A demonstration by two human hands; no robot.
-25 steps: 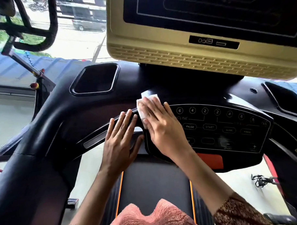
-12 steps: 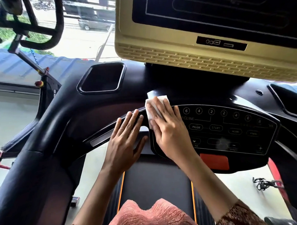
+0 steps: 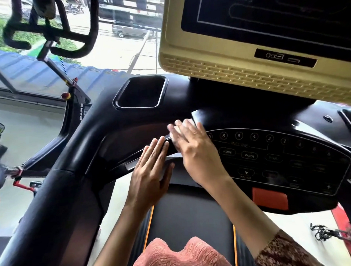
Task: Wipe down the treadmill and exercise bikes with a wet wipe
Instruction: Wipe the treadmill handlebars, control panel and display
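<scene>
Step in hand: wiping the treadmill (image 3: 111,131) console at the left end of the keypad (image 3: 281,159). My right grip (image 3: 195,150) lies flat, fingers straight, pressing the wet wipe (image 3: 174,141) onto the glossy edge where the keypad meets the crossbar (image 3: 136,162). Nothing is clamped, it's just flat pressure. The fingertips are blurred, so mid-stroke by my read.

The wipe is mostly hidden under my fingers, and only a pale scrap shows on their 9 o'clock side. It sits about frame centre. The cup tray (image 3: 140,92) is at its 11 o'clock and the cream screen housing (image 3: 248,76) at 1 o'clock, and it's apart from both.

My left grip (image 3: 152,169) is just beside the right, at its 8 o'clock. Its fingers are straight and rest flat on the crossbar holding nothing, which looks like bracing. Can't tell if the two grips touch.

Progress, judged: early.
- Keypad, toward 3 o'clock: a smeary patch near the lower buttons, maybe wet, not sure.
- Not under the wipe now: red pad (image 3: 270,198) at 4 o'clock, side arm (image 3: 53,196) at 8 o'clock, belt (image 3: 189,222) at 6 o'clock.
- Exercise bike (image 3: 48,35) handlebars at 10 o'clock, well apart beyond the treadmill, not yet reached.

Next move calls for one of two sweeps:
- toward 3 o'clock over the buttons, with light pressure so nothing gets pushed in
- toward 9 o'clock along the crossbar, which means lifting my left grip clear first

The wipe isn't pinched, so it may bunch or slip on the rounded edge.
</scene>
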